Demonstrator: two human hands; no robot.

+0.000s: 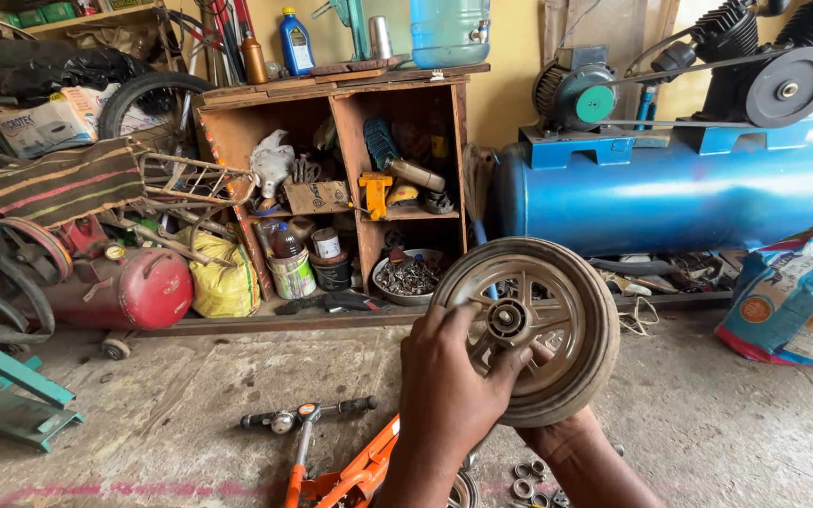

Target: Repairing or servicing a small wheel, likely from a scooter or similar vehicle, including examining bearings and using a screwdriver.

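- Small grey wheel (pixel 525 326) held up in front of the chest, above the concrete floor (pixel 190 395), spoked face turned to the camera, hub (pixel 507 320) in plain sight.
- Left hand (pixel 449 381) lies across the near face; fingers closed around the spokes and lower rim, thumb near the hub. Firm hold.
- Right hand (pixel 557 428) comes from below and behind; mostly hidden by the wheel, one fingertip shows through the spokes. It looks to cup the tyre, but how tightly its fingers close cannot be told.
- Orange scooter frame (pixel 350 475) lies on the floor beneath the hands, handlebar (pixel 308 414) to its left; loose bearings and rings (pixel 529 480) scattered just right of it.
- Judged step: inspecting the hub with the wheel off the scooter.
- Next move likely calls for steadying the wheel with one hand and freeing the other for the hub parts below.
- Behind: wooden shelf (pixel 341 179), blue compressor tank (pixel 670 193).
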